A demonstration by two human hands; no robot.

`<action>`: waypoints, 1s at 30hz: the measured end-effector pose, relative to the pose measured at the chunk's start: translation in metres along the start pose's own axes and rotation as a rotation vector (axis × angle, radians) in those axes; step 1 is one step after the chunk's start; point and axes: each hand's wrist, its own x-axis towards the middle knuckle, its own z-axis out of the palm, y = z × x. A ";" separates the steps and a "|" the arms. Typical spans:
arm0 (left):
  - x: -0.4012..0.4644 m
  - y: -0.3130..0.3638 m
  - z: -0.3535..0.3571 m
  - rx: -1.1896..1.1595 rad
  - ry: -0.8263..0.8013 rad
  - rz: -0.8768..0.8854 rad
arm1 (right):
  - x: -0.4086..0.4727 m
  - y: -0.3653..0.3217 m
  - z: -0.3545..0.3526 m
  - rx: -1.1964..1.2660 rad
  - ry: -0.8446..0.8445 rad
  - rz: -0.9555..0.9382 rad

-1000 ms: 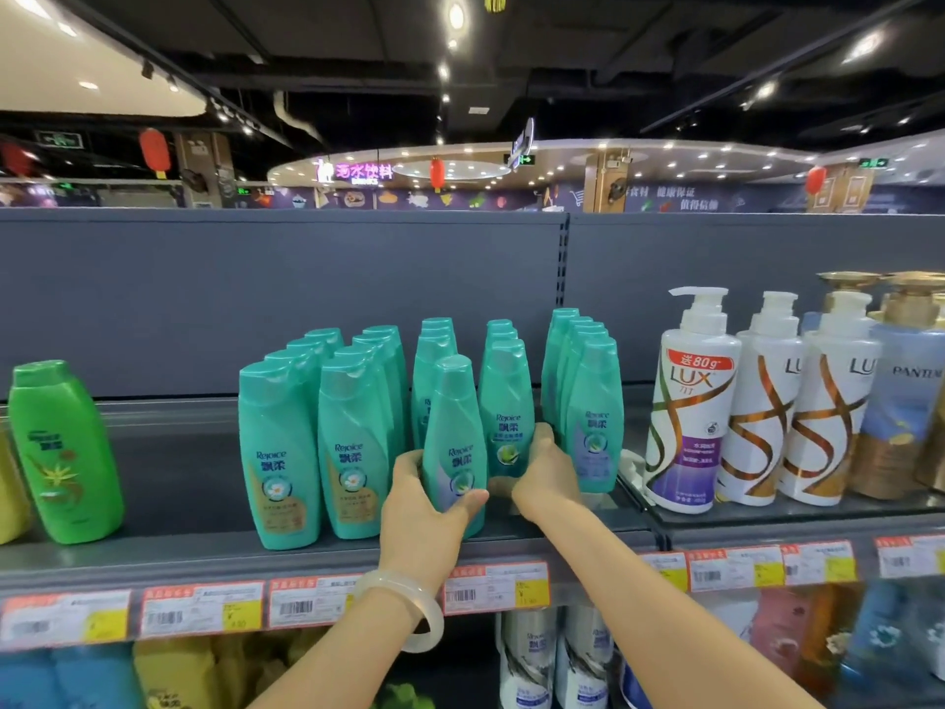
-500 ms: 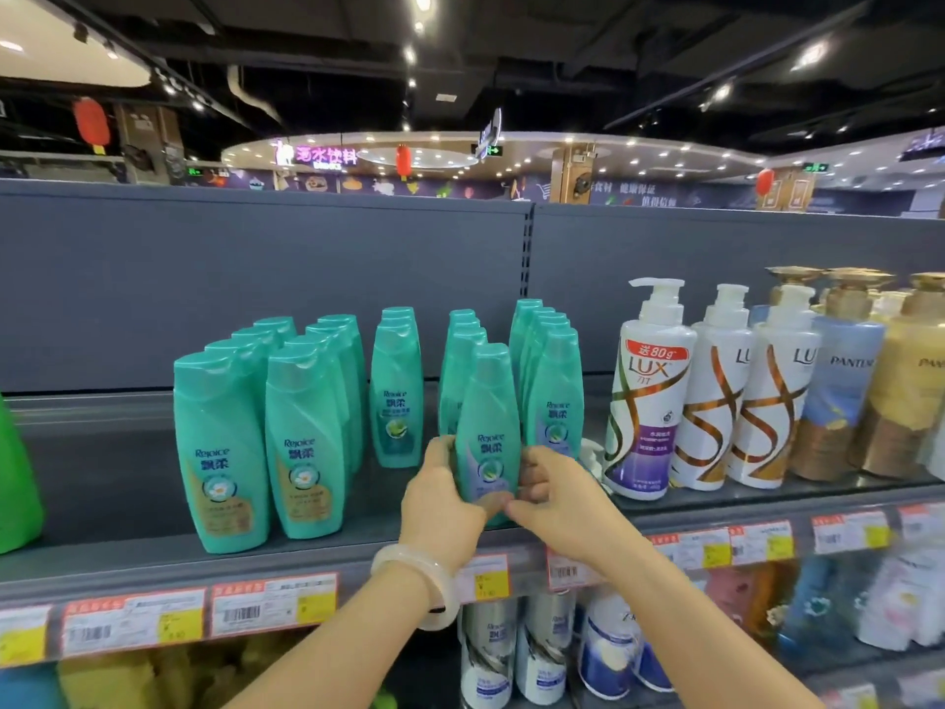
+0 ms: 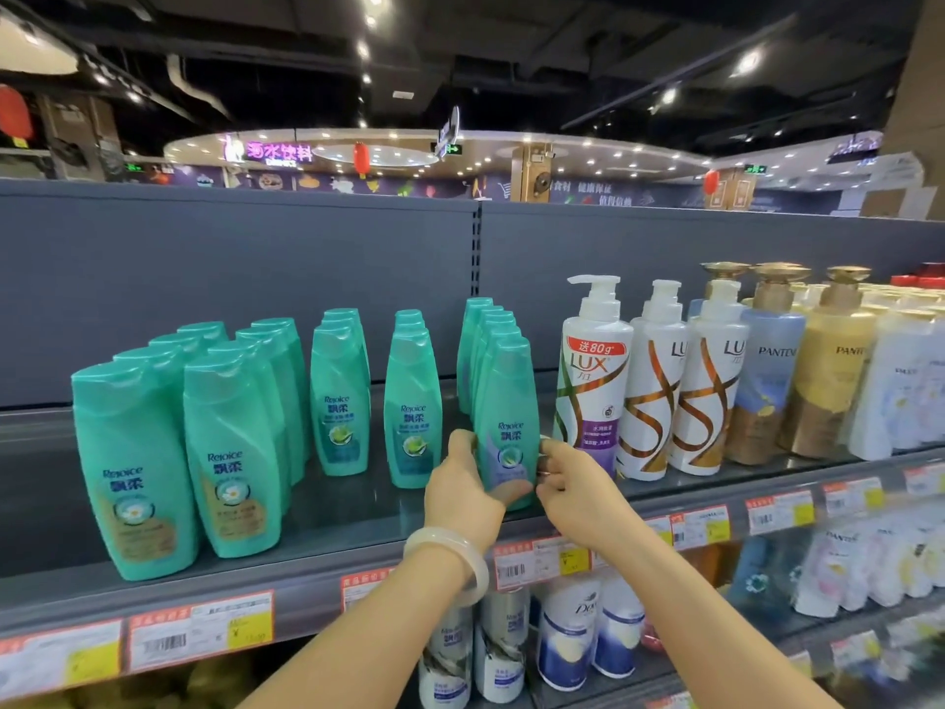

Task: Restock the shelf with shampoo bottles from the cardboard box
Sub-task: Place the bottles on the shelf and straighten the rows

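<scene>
A teal Rejoice shampoo bottle (image 3: 506, 406) stands upright at the front of the rightmost teal row on the grey shelf (image 3: 317, 565). My left hand (image 3: 463, 491), with a pale bangle on the wrist, grips its lower left side. My right hand (image 3: 575, 486) pinches its lower right side. Several more teal Rejoice bottles (image 3: 340, 401) stand in rows to the left and behind. The cardboard box is out of view.
White LUX pump bottles (image 3: 593, 381) stand just right of the held bottle, then Pantene bottles (image 3: 772, 381). Price tags (image 3: 202, 631) line the shelf edge. A lower shelf holds Dove bottles (image 3: 567, 637). Bare shelf floor lies between the teal rows.
The held bottle has shifted right, from in front of the middle rows to the front of the rightmost teal row beside the LUX bottles. Both hands moved with it.
</scene>
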 end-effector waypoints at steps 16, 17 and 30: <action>-0.003 -0.001 0.003 -0.043 0.004 -0.055 | 0.005 0.005 0.009 0.026 0.035 0.005; -0.004 -0.001 0.002 -0.069 -0.001 -0.057 | 0.004 0.006 0.009 0.025 0.036 0.002; -0.050 -0.021 -0.054 0.036 0.229 0.042 | -0.030 -0.033 0.049 -0.046 0.187 -0.493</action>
